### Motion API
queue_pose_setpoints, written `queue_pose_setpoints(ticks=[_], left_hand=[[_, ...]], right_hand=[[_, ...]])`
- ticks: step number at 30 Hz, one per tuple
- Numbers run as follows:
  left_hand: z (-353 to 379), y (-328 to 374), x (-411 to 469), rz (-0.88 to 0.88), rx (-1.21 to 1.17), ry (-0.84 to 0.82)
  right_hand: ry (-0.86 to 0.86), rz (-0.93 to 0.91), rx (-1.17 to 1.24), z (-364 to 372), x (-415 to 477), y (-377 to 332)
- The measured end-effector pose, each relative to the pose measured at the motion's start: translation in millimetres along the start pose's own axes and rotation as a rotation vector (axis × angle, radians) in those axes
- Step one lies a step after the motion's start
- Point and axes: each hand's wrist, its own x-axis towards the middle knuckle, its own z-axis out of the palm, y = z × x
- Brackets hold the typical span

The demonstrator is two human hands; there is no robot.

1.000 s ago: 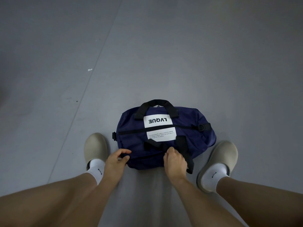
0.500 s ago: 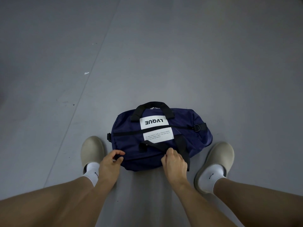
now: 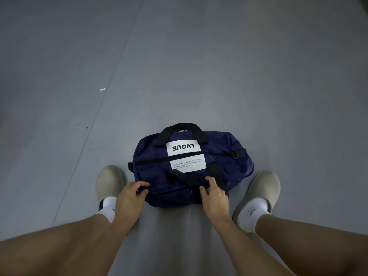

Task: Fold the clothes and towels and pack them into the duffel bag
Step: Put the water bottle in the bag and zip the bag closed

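A navy duffel bag (image 3: 225, 156) with black handles and a white LVQUE label lies on its side on the grey floor between my feet. Its zipper line runs closed across the top face. My left hand (image 3: 130, 198) pinches the bag's near left corner between thumb and fingers. My right hand (image 3: 214, 193) grips the near black handle strap (image 3: 179, 176) where it crosses the bag's front edge. No clothes or towels are in view.
My two beige clogs (image 3: 110, 181) (image 3: 258, 196) with white socks flank the bag. My bare legs fill the bottom of the view. A floor seam (image 3: 95, 120) runs diagonally at the left, with a small white scrap (image 3: 102, 89) beside it.
The bag's near right edge has shifted slightly. My right hand has moved a little right along the handle strap, and my left hand keeps its pinch on the corner.
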Motion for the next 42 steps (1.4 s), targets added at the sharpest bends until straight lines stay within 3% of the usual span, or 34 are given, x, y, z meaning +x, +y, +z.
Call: queue_pose_setpoints(ticks=[8, 13, 17, 19, 22, 24, 27, 29, 31, 36, 42], left_hand=[[-4.3, 6.6, -4.8, -0.001, -0.018, 0.003], [-15.2, 13.7, -2.7, -0.017, -0.058, 0.073], [-18.5, 25.9, 10.9, -0.027, -0.062, 0.197], [-20.5, 29.4, 21.2, -0.031, 0.005, 0.241], [-20.5, 31.5, 38.7, 0.070, 0.142, 0.230], [-18.4, 29.8, 49.0, 0.116, 0.179, 0.149], [-11.4, 22.4, 59.3, 0.118, 0.178, 0.046], [-10.9, 17.4, 59.6, 0.064, 0.107, 0.024], [-9.3, 11.9, 57.9, -0.011, 0.068, -0.005], [4.5, 8.2, 29.0, -0.152, -0.031, -0.080], [56.0, 10.7, -28.0, -0.294, -0.085, -0.361]], right_hand=[[-0.262, 0.072, -0.101, 3.6, 14.2, -29.3], [-0.322, 0.095, -0.120, -3.2, 23.2, -51.7], [-0.609, 0.055, 0.036, -13.9, 30.0, -63.6], [-0.493, -0.030, -0.096, -24.6, 35.0, -62.9], [0.127, -0.145, -0.131, -47.2, 53.0, -49.0], [0.338, -0.146, -0.189, -59.1, 69.2, -28.9], [0.179, 0.147, -0.360, -68.0, 92.2, 11.9], [0.048, 0.368, -0.216, -68.5, 101.8, 29.5], [0.021, 0.476, 0.003, -65.8, 111.1, 38.2], [0.127, 0.245, 0.064, -75.6, 161.7, 23.1], [0.095, -0.184, -0.085, -68.9, 245.5, -51.2]])
